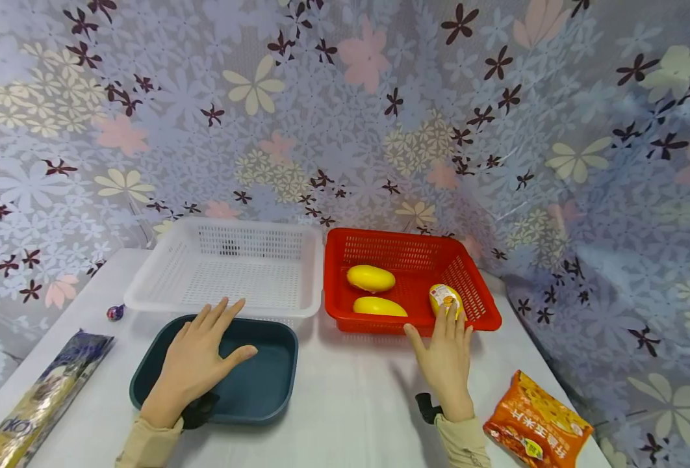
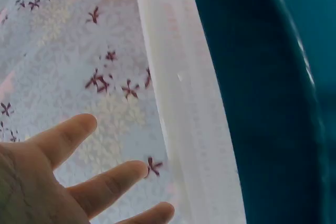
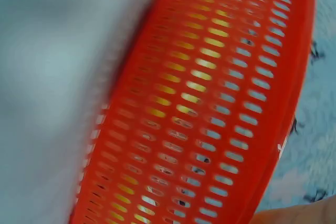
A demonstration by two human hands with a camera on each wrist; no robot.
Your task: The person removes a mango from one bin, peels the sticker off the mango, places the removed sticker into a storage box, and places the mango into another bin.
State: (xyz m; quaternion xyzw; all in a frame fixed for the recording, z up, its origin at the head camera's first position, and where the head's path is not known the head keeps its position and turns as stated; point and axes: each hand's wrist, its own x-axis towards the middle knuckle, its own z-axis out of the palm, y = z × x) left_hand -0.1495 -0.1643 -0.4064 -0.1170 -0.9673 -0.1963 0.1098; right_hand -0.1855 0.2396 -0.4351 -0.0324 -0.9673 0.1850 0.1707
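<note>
My left hand (image 1: 195,361) hovers over the dark teal tub (image 1: 283,390), its fingers spread and nothing in it. In the left wrist view, spread fingers (image 2: 110,184) show beside the tub. At the front rim of the red slotted basket (image 1: 388,322), my right hand (image 1: 447,364) has straight fingers reaching over the edge. They are nearest a yellow oval fruit, mango-like, with a label (image 1: 446,296); contact cannot be told. Two more yellow oval fruits lie at the basket's left, one behind (image 1: 371,278), one in front (image 1: 379,306).
A white slotted basket (image 1: 310,286) stands behind the tub, beside the red one. An orange snack bag (image 1: 538,422) lies at front right. On the left are a long noodle-like packet (image 1: 43,396) and a small wrapped lollipop (image 1: 115,312). Flowered cloth (image 1: 345,130) hangs behind the table.
</note>
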